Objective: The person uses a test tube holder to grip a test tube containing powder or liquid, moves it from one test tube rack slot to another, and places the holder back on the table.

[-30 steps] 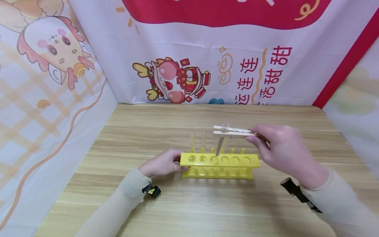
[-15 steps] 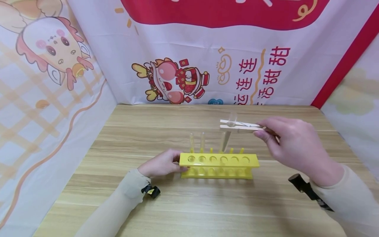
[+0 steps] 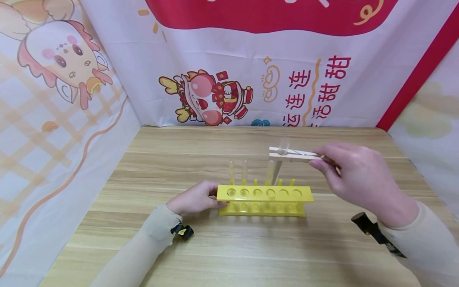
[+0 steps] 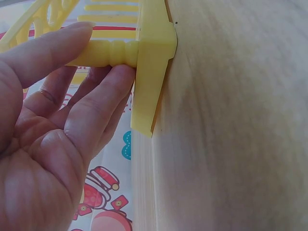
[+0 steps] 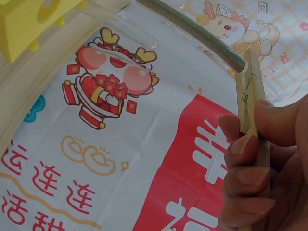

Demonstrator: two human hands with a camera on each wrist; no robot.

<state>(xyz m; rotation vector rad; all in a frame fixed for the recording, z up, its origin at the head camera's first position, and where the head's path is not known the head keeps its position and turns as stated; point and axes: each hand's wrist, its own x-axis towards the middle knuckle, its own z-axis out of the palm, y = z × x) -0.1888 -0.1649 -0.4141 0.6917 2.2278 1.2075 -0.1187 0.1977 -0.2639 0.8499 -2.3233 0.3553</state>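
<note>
The yellow test tube rack (image 3: 265,193) stands on the table, its left end post (image 4: 108,53) pinched between thumb and fingers of my left hand (image 3: 195,197). Several clear tubes (image 3: 244,172) stand upright at pegs along its back. My right hand (image 3: 362,179) grips a wooden clamp (image 3: 297,154) (image 5: 250,101), whose jaws are closed around a test tube near its mouth. That tube (image 3: 277,171) (image 5: 197,33) holds something grey-green and hangs tilted behind the rack, right of an upright tube. Whether its lower end touches the rack I cannot tell.
Wooden tabletop (image 3: 172,151) lies around the rack. A printed white and red cloth (image 3: 215,48) hangs at the back edge, with patterned cloths at both sides. Black straps with small cameras sit on both wrists.
My right hand has moved right and slightly up, then a little down, carrying the clamp and its tube. The left hand keeps its grip on the rack.
</note>
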